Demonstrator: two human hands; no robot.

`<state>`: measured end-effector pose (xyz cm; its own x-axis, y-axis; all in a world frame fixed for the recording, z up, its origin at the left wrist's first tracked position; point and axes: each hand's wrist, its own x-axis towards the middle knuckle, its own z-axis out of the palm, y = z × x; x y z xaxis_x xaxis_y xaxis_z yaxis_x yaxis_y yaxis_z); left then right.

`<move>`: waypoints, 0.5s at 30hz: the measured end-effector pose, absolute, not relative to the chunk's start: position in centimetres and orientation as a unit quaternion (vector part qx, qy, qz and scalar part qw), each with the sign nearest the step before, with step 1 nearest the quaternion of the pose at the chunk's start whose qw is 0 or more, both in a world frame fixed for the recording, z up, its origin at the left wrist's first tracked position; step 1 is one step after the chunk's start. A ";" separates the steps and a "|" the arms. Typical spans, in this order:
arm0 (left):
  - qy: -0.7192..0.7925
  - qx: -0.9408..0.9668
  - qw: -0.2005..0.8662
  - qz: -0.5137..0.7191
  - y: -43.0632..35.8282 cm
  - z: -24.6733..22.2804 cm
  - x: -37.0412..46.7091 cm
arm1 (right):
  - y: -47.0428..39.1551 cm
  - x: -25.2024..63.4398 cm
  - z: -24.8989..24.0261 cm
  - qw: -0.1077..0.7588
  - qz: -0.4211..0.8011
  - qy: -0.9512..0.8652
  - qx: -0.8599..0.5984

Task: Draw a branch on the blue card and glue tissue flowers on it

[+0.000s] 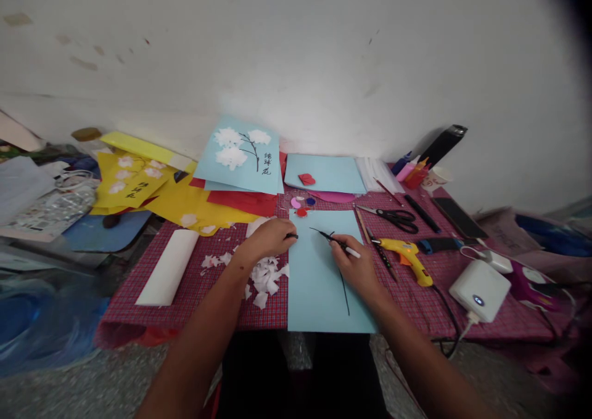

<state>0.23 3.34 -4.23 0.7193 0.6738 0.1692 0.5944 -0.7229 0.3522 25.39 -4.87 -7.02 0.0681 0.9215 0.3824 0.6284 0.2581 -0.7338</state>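
A light blue sheet of paper (pixel 314 289) lies upright in front of me, with dark branch lines drawn on it. My right hand (pixel 356 262) is closed around a black-and-white pen (pixel 340 243), its tip at the upper branch line. On the sheet's left edge rests my left hand (pixel 272 237), closed on a small black piece that looks like the pen's cap (pixel 291 236). Torn white paper scraps (pixel 266 277) are heaped just below that hand. Behind stands a blue card (pixel 240 154) with white paper blossoms, a drawn branch and handwritten characters.
Right of the sheet lie scissors (pixel 395 217), a yellow glue gun (pixel 404 256) with its cord, and a white power bank (pixel 481 289). Paint bottles (pixel 411 169) stand by the wall. At left are a folded white paper (pixel 169 268) and yellow sheets (pixel 194 206).
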 end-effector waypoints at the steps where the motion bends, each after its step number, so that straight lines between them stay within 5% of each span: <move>1: 0.345 0.917 0.138 0.144 3.3 -4.2 0.2 | -4.9 25.4 -7.0 0.437 0.170 -0.660 -0.586; 15: 0.342 0.918 0.140 0.144 3.4 -4.3 0.2 | -5.5 25.4 -6.4 0.465 0.166 -0.636 -0.593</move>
<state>0.15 3.39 -4.27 0.7251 0.6679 0.1676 0.5874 -0.7270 0.3557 25.44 -5.46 -6.36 0.1357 0.9088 0.3946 0.6009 0.2412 -0.7621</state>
